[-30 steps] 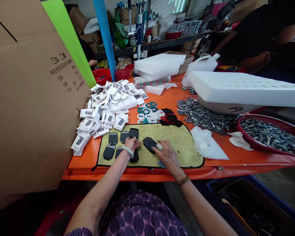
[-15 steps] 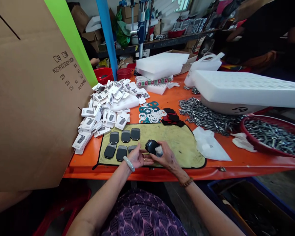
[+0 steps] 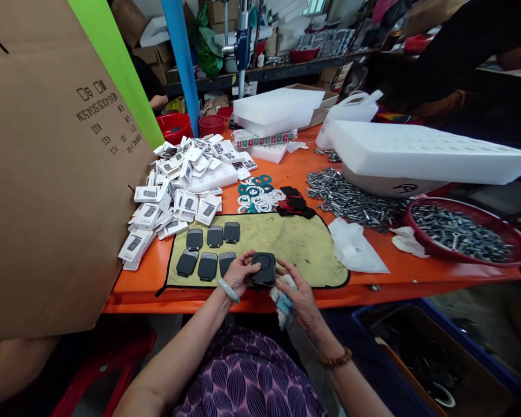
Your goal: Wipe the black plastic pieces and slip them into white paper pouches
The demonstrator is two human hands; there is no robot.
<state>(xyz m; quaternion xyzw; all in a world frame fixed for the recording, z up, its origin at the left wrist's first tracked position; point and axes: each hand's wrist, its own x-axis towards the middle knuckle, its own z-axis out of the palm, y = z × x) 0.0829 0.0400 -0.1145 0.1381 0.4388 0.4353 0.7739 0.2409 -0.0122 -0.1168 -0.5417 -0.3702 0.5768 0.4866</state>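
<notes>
My left hand grips a flat black square device by its left side, with the thumb on its face. A round ring shows on that face. In my right hand a crumpled white and blue cloth is bunched, hanging down below the fingers. The right fingertips are at the device's right edge; whether they touch it I cannot tell. Several similar black devices lie in two rows on the yellow cloth mat to the left, one partly hidden behind my left hand.
Small white boxes are heaped at left beside a large cardboard carton. Ring stickers and black-red pads lie behind the mat. Metal parts, a red basket and white foam stand at right. A person's arm shows at lower left.
The black device has been turned so its ringed face shows, and my left hand now holds its side. My right hand has drawn the cloth down and to the right. The view has shifted slightly.
</notes>
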